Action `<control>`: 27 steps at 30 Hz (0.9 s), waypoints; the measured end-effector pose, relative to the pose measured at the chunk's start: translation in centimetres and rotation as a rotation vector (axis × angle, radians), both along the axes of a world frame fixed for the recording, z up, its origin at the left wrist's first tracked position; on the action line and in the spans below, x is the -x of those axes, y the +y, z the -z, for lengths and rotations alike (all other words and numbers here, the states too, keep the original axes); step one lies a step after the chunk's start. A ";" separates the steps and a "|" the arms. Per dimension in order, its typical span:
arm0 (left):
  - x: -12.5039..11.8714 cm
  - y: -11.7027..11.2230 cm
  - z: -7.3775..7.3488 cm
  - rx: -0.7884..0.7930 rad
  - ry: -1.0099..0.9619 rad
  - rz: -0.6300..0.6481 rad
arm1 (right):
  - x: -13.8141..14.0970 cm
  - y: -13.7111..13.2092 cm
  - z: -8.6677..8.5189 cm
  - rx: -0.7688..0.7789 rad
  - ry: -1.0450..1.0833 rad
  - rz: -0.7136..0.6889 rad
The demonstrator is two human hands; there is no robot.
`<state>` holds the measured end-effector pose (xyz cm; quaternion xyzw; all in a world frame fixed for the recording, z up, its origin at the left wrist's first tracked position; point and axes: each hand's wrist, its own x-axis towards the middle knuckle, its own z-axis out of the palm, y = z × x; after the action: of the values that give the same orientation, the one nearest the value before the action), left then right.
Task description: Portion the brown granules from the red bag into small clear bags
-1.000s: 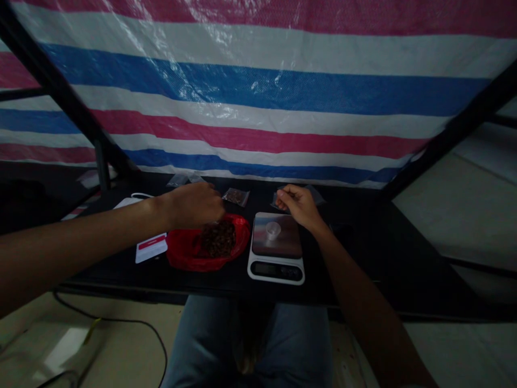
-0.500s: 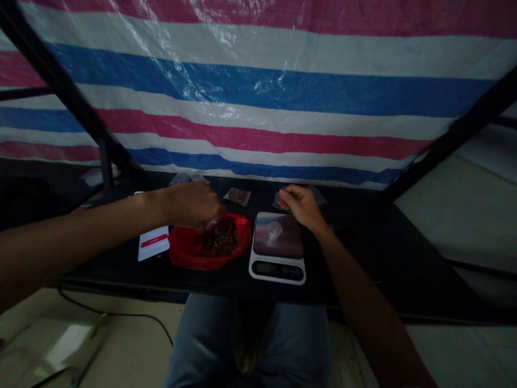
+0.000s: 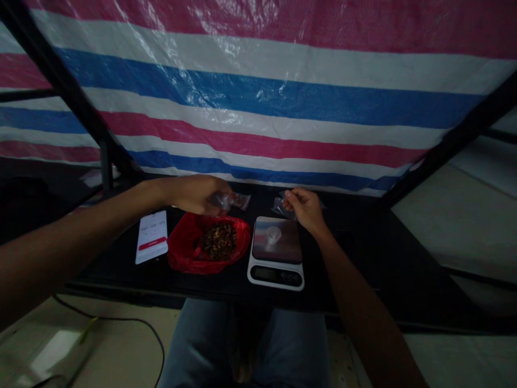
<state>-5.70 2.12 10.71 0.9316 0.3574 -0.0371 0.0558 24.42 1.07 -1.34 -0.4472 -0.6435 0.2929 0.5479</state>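
My left hand [image 3: 197, 195] is closed on a small clear plastic item [image 3: 221, 201], whose exact kind I cannot make out. It hangs just above the far rim of a red plastic bag [image 3: 186, 264], which lies open with brown, dried-looking pieces [image 3: 221, 241] inside. Past the fingers lies a small clear bag [image 3: 242, 201] with dark contents, partly hidden. My right hand [image 3: 306, 209] pinches a clear plastic bag [image 3: 280, 207] behind the kitchen scale [image 3: 258, 275]. On the scale's metal plate stands a small clear cup [image 3: 273, 234].
A phone with a lit screen [image 3: 152, 237] lies left of the red bag. Striped plastic sheeting [image 3: 258, 97] hangs behind the black table [image 3: 388, 258], between dark frame bars [image 3: 76, 108]. A cable [image 3: 133, 319] runs over the floor.
My left hand has risen away from the brown pieces to the far side of the red bag, holding the clear item. My right hand stays near the same place. The view has shifted slightly.
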 end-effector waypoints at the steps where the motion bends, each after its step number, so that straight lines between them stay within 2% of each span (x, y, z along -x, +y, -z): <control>1: -0.8 0.6 0.3 0.139 -0.090 0.023 | 0.0 0.0 0.0 -0.001 -0.002 0.013; 3: -2.8 1.7 1.2 0.180 -0.268 0.016 | -0.1 0.1 0.1 -0.008 -0.011 0.045; 5: -5.1 2.9 2.5 0.103 -0.352 0.004 | -0.2 0.2 0.1 -0.031 -0.012 0.091; 7: -6.9 3.7 3.6 -0.028 -0.343 -0.052 | -0.4 0.2 0.1 -0.065 0.003 0.148; 9: -8.0 4.3 4.4 -0.054 -0.251 -0.160 | -0.5 0.1 0.0 -0.104 0.021 0.194; 13: -8.0 4.6 5.8 0.044 -0.013 -0.350 | -0.4 0.0 0.0 -0.121 0.005 0.186; 18: -7.4 4.1 8.1 0.062 -0.022 -0.457 | -0.1 -0.1 0.2 -0.088 -0.030 0.164; 22: -6.7 4.7 7.9 0.115 -0.117 -0.483 | 0.1 -0.2 0.0 -0.078 -0.033 0.145; 25: -6.1 5.1 6.7 0.203 -0.200 -0.453 | 0.6 -0.5 -0.2 -0.045 -0.013 0.069; 27: -6.0 4.6 5.8 0.297 -0.340 -0.416 | 1.2 -0.8 -0.5 0.009 0.011 -0.007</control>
<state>0.34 6.76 4.88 0.8128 0.5167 0.0795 0.2569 23.19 0.28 -0.86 -0.4459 -0.6404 0.3002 0.5485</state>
